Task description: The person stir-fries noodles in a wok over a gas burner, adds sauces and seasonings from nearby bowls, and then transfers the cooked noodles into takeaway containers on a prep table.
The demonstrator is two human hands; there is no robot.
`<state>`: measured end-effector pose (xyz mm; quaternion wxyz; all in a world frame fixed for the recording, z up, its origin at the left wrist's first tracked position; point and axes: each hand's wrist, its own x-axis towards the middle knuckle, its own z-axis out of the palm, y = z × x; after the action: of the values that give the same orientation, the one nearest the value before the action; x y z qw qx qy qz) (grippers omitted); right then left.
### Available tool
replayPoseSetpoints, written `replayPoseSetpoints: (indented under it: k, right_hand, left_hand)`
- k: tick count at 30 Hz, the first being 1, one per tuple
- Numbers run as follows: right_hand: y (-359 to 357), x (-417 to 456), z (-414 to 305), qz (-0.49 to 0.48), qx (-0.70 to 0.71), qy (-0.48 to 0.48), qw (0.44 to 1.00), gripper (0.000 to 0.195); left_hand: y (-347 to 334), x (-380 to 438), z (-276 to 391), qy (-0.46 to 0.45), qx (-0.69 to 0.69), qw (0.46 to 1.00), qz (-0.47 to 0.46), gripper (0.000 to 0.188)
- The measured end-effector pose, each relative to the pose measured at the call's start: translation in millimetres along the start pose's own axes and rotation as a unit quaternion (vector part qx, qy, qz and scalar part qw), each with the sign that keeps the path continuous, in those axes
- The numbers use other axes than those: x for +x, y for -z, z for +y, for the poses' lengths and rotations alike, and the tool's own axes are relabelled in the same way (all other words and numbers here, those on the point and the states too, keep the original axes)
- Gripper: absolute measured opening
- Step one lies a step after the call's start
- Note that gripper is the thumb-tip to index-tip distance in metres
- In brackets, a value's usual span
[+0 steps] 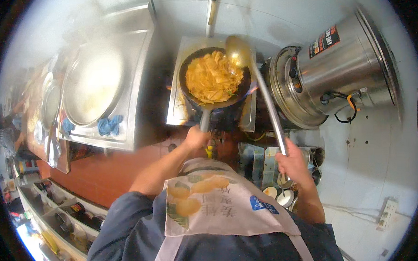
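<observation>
My left hand (196,138) grips the metal handle (205,120) of a dark wok (184,79) over a gas burner, where a bit of flame shows at the wok's right side. Sliced, orange-yellow food (212,78) fills the wok's middle, with steam about it. My right hand (291,162) is closed around the long steel handle of a ladle (238,52). The ladle's round bowl is at the upper right rim of the wok, partly over the food; whether it touches the food I cannot tell.
On the left, a large round pan (91,90) steams in a steel counter, with blue cloths (110,125) at its front edge. A tall steel pot (346,65) stands right of the burner. Seasoning containers (284,198) sit beneath my right hand. Another person (10,139) is at the far left.
</observation>
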<state>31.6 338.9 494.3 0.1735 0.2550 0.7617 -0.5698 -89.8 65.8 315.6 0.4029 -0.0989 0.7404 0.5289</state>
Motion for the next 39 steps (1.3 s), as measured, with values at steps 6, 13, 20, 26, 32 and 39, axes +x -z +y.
replayPoseSetpoints:
  k: [6, 13, 20, 26, 32, 39]
  right_hand:
    - [0.4, -37.3, -9.3, 0.074, 0.085, 0.032, 0.993, 0.017]
    - [-3.1, 0.6, 58.8, 0.096, -0.083, 0.094, 0.987, 0.045]
    - [-53.4, 115.4, 92.4, 0.166, -0.369, 0.071, 0.912, 0.052]
    - [-93.1, 118.5, 61.3, -0.066, 0.269, -0.173, 0.945, 0.033]
    - [-74.9, 69.2, 37.8, -0.159, 0.441, -0.206, 0.859, 0.033]
    - [-45.5, 39.1, 17.7, 0.024, -0.278, 0.063, 0.958, 0.054]
  left_hand:
    - [-1.5, -32.6, -37.2, -0.05, 0.046, 0.997, 0.033, 0.035]
    - [17.9, 15.2, -25.6, -0.03, -0.002, 0.999, 0.026, 0.025]
    - [14.5, 57.9, -49.3, -0.033, -0.061, 0.997, 0.018, 0.025]
    - [16.2, 76.9, -62.7, -0.025, -0.124, 0.985, -0.114, 0.027]
    - [18.3, 46.7, -55.8, 0.063, -0.277, 0.936, -0.207, 0.03]
    - [17.6, 27.2, -37.3, 0.07, -0.203, 0.965, -0.152, 0.033]
